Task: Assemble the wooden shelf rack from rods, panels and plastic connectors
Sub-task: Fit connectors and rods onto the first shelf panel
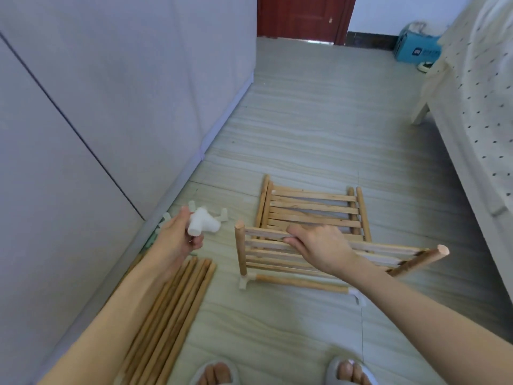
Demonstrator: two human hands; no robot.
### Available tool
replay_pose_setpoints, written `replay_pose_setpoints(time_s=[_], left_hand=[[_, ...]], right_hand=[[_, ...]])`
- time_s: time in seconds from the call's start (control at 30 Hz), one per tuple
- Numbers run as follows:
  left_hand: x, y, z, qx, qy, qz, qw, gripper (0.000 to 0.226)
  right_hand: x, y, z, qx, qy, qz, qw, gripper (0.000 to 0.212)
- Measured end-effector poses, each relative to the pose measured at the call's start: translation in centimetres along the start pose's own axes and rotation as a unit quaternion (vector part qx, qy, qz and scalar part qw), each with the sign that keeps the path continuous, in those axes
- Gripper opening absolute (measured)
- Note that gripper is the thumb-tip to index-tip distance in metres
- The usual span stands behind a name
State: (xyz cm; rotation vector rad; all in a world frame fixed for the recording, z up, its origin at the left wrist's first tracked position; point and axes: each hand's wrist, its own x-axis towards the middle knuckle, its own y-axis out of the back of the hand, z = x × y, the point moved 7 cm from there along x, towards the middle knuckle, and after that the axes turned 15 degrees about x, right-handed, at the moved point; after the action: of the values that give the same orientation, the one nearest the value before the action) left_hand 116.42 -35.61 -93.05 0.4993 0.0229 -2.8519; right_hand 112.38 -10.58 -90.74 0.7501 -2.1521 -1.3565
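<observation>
Tiled floor (305,120), grey cabinet (111,93) left, bed (477,107) right, red door (302,18) ahead. My left grip (177,234) clamps connector (201,225); right grip (319,247) clamps panel (266,252) slat. Rods (172,307) on floor.

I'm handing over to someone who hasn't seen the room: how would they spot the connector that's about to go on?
Start at the grey cabinet along the left side of the floor. Just off its base, the left hand holds a white plastic connector in the air. Unlike the other loose connectors lying on the floor behind it, this one is lifted and gripped in fingers.
</observation>
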Motion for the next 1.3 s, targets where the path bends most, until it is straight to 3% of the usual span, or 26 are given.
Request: replay_pose_setpoints(time_s=[0.1,0.23,0.33,0.47,0.63,0.7,0.83,1.07,1.2,1.3], left_hand=[[-4.1,-1.8,1.5,-0.044,0.013,-0.042,0.998,0.034],[-8.4,-3.3,1.9,-0.019,0.018,-0.040,0.999,0.031],[-10.3,-3.7,2.2,0.088,-0.012,-0.028,0.996,0.039],[-10.9,-3.8,2.5,0.252,-0.054,0.020,0.966,0.046],[-10.6,-3.5,3.5,0.361,-0.095,0.116,0.920,0.036],[-10.4,-3.6,3.7,0.362,-0.096,0.113,0.920,0.033],[-10.4,-3.8,3.2,0.280,-0.067,0.087,0.954,0.035],[-11.3,-5.3,3.0,0.279,-0.071,0.093,0.953,0.040],[-11.2,-5.5,3.4,0.320,-0.068,0.094,0.940,0.046],[-11.4,-5.4,3.6,0.393,-0.077,0.105,0.910,0.045]], right_hand=[[-1.8,-0.5,-1.1,-0.011,-0.021,-0.018,1.000,0.038],[-4.2,-0.9,-2.5,-0.020,-0.049,-0.017,0.998,0.039],[-5.6,-1.5,-3.7,-0.017,-0.051,-0.021,0.998,0.039],[-6.0,-1.3,-3.6,-0.022,-0.055,-0.021,0.998,0.039],[-5.5,-0.4,-3.0,-0.007,-0.068,-0.011,0.998,0.038],[-5.5,-0.1,-3.1,0.003,-0.070,-0.005,0.998,0.037],[-6.0,-0.2,-3.3,0.010,-0.076,-0.015,0.997,0.035],[-6.8,-0.4,-3.2,0.027,-0.091,-0.008,0.995,0.033],[-7.0,-0.5,-3.2,0.027,-0.091,-0.001,0.996,0.032],[-7.0,-0.5,-3.2,0.033,-0.092,-0.007,0.995,0.032]])
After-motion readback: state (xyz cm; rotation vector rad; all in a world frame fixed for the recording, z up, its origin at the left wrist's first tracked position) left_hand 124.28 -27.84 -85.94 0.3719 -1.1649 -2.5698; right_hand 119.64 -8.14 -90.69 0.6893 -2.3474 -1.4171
